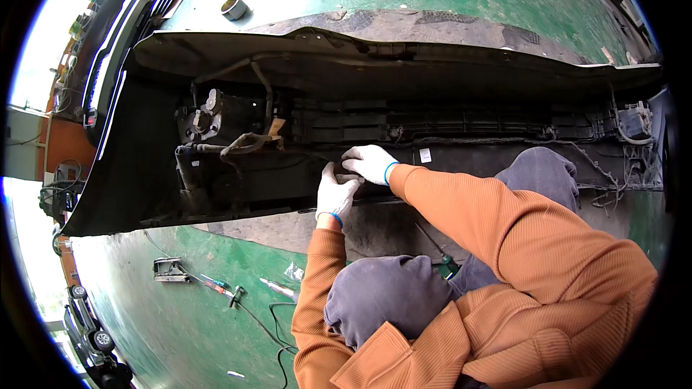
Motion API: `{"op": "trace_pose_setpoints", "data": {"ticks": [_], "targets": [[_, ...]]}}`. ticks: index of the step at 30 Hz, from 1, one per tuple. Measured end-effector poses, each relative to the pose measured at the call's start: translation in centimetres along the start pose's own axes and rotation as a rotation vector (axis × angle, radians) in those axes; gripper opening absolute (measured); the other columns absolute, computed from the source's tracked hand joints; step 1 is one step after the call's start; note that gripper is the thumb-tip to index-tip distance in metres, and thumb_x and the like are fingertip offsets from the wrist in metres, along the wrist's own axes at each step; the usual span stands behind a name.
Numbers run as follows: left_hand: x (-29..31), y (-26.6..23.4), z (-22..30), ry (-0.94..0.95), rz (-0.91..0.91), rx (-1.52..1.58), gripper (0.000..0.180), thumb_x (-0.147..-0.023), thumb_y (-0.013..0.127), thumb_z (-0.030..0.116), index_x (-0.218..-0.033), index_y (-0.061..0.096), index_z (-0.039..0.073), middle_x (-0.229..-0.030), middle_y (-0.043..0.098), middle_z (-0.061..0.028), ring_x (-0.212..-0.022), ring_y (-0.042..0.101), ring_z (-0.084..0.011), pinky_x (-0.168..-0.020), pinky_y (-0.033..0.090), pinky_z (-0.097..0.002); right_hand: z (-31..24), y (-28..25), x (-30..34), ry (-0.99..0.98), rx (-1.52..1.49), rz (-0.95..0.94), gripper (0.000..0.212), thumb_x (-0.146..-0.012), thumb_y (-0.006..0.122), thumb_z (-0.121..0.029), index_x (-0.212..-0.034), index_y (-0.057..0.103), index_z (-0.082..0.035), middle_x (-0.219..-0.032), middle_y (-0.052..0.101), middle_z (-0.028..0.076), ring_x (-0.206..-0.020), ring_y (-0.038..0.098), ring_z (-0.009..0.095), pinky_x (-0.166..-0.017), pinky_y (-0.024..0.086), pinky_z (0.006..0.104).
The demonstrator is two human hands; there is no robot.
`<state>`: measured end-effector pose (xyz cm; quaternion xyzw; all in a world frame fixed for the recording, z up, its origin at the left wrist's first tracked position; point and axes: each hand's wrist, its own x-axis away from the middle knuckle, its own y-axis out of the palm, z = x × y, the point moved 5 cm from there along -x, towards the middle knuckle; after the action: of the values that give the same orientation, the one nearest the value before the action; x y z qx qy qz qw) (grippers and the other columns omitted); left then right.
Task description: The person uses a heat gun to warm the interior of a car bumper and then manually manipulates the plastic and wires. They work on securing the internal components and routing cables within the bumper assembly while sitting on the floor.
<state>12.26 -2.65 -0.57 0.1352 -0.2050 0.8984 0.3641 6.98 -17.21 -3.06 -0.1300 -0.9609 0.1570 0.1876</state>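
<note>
A large black car bumper (pixel 274 186) lies in front of me, its hollow inner side facing up. My left hand (pixel 336 193), in a white glove with a blue cuff, is at its near edge, fingers bent and pinched together. My right hand (pixel 370 164), gloved alike, meets it from the right with closed fingertips. What the fingers grip is too small and dark to make out. To the left a dusty lamp housing (pixel 209 119) sits in the bumper, with a taped wiring harness (pixel 246 145) beside it. Another lamp housing (pixel 636 122) is at the right end.
On the green floor to my lower left lie a metal bracket (pixel 170 269), a screwdriver (pixel 214 284) and a black cable (pixel 277 331). A round tin (pixel 233 8) stands beyond the bumper. Other car trim (pixel 108 65) leans at the far left. My knees (pixel 393 295) are close to the near edge.
</note>
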Motion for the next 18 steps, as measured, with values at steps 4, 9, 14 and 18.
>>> {"op": "trace_pose_setpoints", "data": {"ticks": [4, 9, 14, 18], "targets": [[0.0, -0.6, 0.7, -0.055, -0.153, 0.483, 0.064, -0.087, 0.067, 0.004, -0.143, 0.047, -0.016, -0.096, 0.075, -0.0117, -0.087, 0.072, -0.0184, -0.083, 0.057, -0.0282, 2.0, -0.7, -0.6, 0.077, -0.043, 0.121, 0.048, -0.094, 0.073, -0.037, -0.128, 0.072, -0.002, -0.122, 0.074, 0.023, -0.116, 0.071, 0.036, -0.100, 0.055, 0.0413], [2.0, -5.7, 1.0, 0.010, 0.047, 0.704, 0.050, -0.093, 0.061, 0.003, -0.139, 0.048, -0.011, -0.090, 0.067, -0.0090, -0.086, 0.070, -0.0209, -0.085, 0.057, -0.0321, -0.2, 0.1, -0.1, 0.107, 0.008, 0.129, 0.045, -0.089, 0.079, -0.037, -0.116, 0.073, -0.002, -0.116, 0.075, 0.023, -0.112, 0.071, 0.038, -0.097, 0.054, 0.0428], [4.1, -9.0, 5.8, 0.035, -0.095, 0.445, 0.069, -0.098, 0.062, 0.010, -0.157, 0.033, -0.008, -0.104, 0.067, -0.0118, -0.071, 0.060, -0.0134, -0.068, 0.056, -0.0275, -2.0, -0.5, -0.6, -0.009, -0.089, 0.209, 0.037, -0.094, 0.074, -0.033, -0.118, 0.073, -0.005, -0.116, 0.075, 0.021, -0.112, 0.070, 0.038, -0.097, 0.054, 0.0424], [6.2, -11.0, 7.8, -0.120, -0.284, 0.096, 0.074, -0.094, 0.068, 0.003, -0.158, 0.031, -0.007, -0.126, 0.067, -0.0209, -0.076, 0.066, -0.0173, -0.070, 0.057, -0.0300, -2.5, -0.9, -1.2, -0.043, -0.100, 0.290, 0.033, -0.096, 0.071, -0.031, -0.119, 0.073, -0.008, -0.118, 0.075, 0.020, -0.115, 0.069, 0.038, -0.100, 0.052, 0.0436]]}}
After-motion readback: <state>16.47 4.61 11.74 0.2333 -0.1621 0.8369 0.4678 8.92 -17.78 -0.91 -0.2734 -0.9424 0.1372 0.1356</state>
